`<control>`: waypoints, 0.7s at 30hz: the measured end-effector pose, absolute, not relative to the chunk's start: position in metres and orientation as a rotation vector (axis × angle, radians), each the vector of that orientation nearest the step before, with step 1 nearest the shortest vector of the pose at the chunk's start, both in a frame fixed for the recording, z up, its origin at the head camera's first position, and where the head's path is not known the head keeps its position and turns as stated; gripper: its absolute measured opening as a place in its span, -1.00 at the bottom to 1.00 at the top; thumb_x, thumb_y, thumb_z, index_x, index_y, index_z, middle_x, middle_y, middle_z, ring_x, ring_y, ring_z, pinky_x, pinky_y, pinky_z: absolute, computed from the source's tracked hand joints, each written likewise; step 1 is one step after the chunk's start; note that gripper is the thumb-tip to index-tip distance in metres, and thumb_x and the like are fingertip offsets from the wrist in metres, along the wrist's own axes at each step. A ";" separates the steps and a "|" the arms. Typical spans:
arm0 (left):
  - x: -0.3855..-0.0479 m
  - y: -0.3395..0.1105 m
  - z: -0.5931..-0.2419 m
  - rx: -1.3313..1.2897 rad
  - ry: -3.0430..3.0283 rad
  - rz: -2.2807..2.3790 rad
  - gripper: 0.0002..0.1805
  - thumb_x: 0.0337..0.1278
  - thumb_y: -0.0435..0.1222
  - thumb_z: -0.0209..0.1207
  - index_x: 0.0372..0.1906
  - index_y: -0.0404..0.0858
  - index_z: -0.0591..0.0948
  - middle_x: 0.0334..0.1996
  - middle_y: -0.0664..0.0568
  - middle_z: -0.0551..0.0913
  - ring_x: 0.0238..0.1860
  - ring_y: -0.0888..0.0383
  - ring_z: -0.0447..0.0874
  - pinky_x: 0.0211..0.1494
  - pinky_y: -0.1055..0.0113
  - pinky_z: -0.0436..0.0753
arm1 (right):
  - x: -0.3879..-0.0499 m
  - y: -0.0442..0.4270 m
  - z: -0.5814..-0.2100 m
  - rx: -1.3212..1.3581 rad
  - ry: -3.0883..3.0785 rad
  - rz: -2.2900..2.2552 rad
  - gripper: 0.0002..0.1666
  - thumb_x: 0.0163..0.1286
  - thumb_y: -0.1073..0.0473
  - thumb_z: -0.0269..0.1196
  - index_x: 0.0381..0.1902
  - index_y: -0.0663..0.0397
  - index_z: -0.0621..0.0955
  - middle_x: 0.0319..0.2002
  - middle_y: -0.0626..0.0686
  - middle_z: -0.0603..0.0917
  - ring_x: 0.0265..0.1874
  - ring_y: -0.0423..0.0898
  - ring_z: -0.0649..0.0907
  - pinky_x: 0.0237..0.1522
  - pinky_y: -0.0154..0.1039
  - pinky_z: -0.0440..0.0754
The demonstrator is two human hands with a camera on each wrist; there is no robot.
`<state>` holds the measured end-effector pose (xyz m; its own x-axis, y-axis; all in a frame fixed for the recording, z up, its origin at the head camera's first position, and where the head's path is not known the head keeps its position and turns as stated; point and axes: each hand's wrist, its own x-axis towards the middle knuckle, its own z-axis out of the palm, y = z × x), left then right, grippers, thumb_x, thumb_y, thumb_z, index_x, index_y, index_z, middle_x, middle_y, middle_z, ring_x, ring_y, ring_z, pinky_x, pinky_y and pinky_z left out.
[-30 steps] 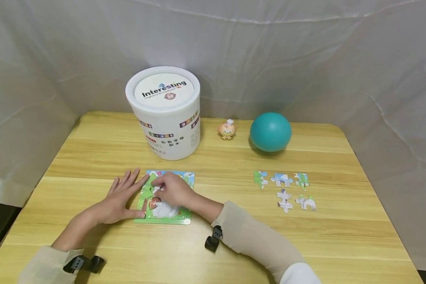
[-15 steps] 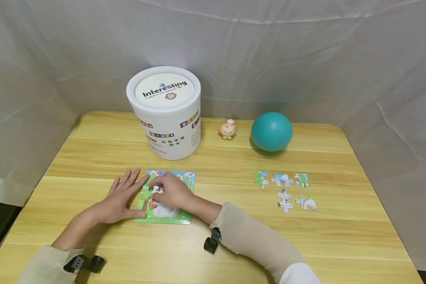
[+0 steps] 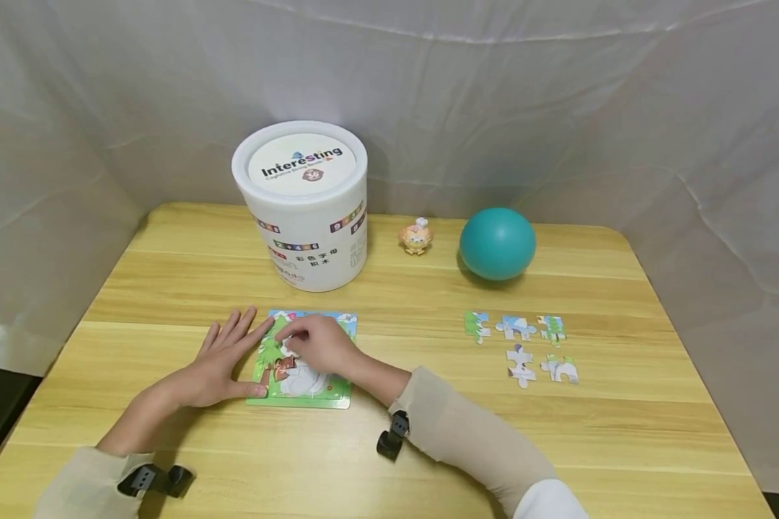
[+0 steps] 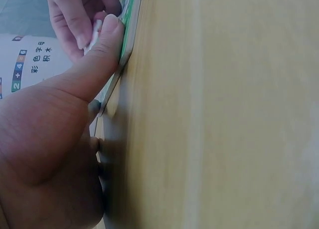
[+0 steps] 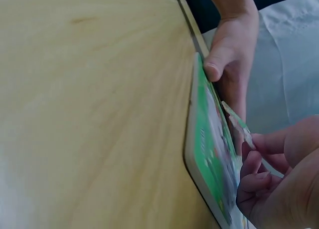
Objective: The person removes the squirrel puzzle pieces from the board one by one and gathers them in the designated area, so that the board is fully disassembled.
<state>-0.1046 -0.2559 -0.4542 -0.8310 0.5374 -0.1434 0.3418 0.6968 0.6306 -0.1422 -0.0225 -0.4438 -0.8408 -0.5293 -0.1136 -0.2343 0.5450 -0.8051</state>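
Note:
A jigsaw board with a green rim and an animal picture lies flat on the table, left of centre in the head view. My left hand spreads its straight fingers along the board's left side, the thumb resting on its lower left edge. Over the upper middle of the picture is my right hand. Its thumb and fingers pinch a jigsaw piece, held tilted just above the board in the right wrist view. The right hand covers part of the picture.
Several loose jigsaw pieces, one of them a blue piece, lie in two rows at the right. Behind the board stands a large white tub. A small orange figurine and a teal ball are near the table's back edge.
My right hand has shifted slightly over the board and its fingers have turned, uncovering more of the brown part of the picture. The left hand keeps its place.

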 end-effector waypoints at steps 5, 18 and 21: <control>-0.104 -0.255 -0.453 0.677 2.589 0.863 0.19 0.08 0.06 0.43 0.67 -0.08 -0.04 0.60 -0.41 -0.29 0.56 -0.44 -0.49 0.46 -0.37 -0.48 | -0.146 -0.009 -0.439 -0.609 2.356 -1.317 -0.78 0.49 0.25 0.26 -0.01 0.03 0.78 -0.13 -0.10 0.77 -0.29 -0.33 0.61 -0.14 -0.44 0.59; -0.104 -0.254 -0.455 0.664 2.585 0.873 0.20 0.07 0.08 0.43 0.67 -0.11 -0.03 0.60 -0.40 -0.30 0.57 -0.41 -0.51 0.47 -0.31 -0.53 | -0.146 0.056 -0.421 -0.586 2.309 -1.367 -0.78 0.50 0.26 0.24 -0.03 -0.03 0.79 -0.09 -0.14 0.76 -0.33 -0.21 0.58 -0.22 -0.33 0.57; -0.104 -0.254 -0.455 0.657 2.590 0.866 0.20 0.06 0.08 0.43 0.67 -0.11 -0.03 0.61 -0.39 -0.29 0.57 -0.40 -0.51 0.48 -0.30 -0.53 | -0.146 0.073 -0.417 -0.577 2.314 -1.369 -0.78 0.49 0.28 0.25 -0.04 -0.02 0.78 -0.05 -0.11 0.76 -0.32 -0.19 0.58 -0.22 -0.31 0.58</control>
